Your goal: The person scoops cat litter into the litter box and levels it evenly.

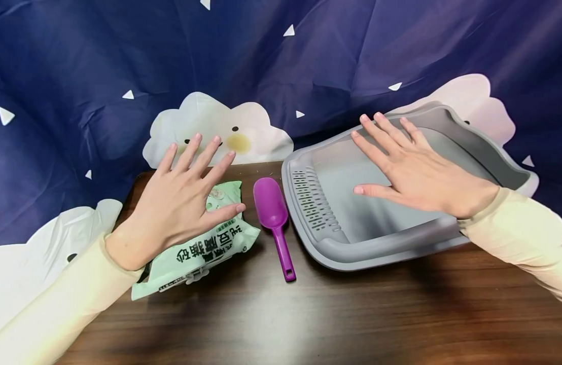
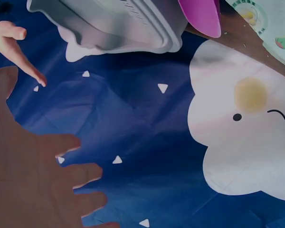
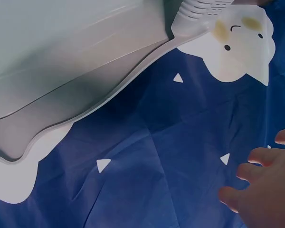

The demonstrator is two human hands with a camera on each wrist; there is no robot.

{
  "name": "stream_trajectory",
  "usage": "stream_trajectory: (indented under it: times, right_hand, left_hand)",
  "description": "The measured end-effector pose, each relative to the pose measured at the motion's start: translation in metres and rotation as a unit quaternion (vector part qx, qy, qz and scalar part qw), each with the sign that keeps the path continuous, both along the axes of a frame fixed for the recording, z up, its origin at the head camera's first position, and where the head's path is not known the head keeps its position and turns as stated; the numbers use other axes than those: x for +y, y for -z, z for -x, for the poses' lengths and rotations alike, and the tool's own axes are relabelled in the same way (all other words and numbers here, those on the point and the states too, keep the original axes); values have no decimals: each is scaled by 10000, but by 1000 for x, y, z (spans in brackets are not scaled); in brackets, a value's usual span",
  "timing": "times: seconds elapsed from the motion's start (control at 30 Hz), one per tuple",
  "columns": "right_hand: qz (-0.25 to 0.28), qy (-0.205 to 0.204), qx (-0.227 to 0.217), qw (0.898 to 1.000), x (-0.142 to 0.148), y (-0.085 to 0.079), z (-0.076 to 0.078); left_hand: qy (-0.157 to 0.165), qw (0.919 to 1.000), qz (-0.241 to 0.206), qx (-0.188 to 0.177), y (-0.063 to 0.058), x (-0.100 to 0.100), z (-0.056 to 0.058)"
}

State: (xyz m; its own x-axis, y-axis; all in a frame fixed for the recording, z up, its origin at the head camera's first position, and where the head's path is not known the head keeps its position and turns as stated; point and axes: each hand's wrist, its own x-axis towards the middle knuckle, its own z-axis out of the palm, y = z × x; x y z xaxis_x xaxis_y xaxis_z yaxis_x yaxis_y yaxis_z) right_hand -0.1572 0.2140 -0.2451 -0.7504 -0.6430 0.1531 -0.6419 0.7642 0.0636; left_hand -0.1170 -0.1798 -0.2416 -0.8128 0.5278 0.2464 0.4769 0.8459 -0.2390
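My left hand hovers with spread fingers over a pale green bag of cat litter, hiding part of it. Over the grey litter tray, my right hand is held out the same way, fingers fanned and palm down. Neither hand holds anything. Between bag and tray lies a purple litter scoop, its bowl toward the back and its handle toward the front. In the left wrist view the left hand shows at the lower left; the right hand is at the lower right of its own wrist view.
A dark wooden table carries the things. Behind it hangs a dark blue cloth with white triangles and cloud faces. The tray has a slotted panel at its left end and a high, curved wall on its far right.
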Motion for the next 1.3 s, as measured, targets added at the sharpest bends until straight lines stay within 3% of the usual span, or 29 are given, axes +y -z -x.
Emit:
stream_trajectory:
  times: [0.47, 0.7, 0.9, 1.3]
  right_hand:
    - [63, -120, 145, 9998, -5, -1, -1]
    - [284, -149, 220, 9992, -10, -5, -3]
    - [563, -238, 340, 9975, -14, -8, -13]
    - [1245, -550, 649, 9886, -25, -9, -34]
  left_hand:
    - [-152, 9994, -17, 309, 0, -7, -7]
    - [-18, 9966, -308, 770, 4, -15, -13]
    - [24, 9945, -633, 835, 6, -23, -24]
    - [-61, 9890, -1398, 469, 16, -51, -59]
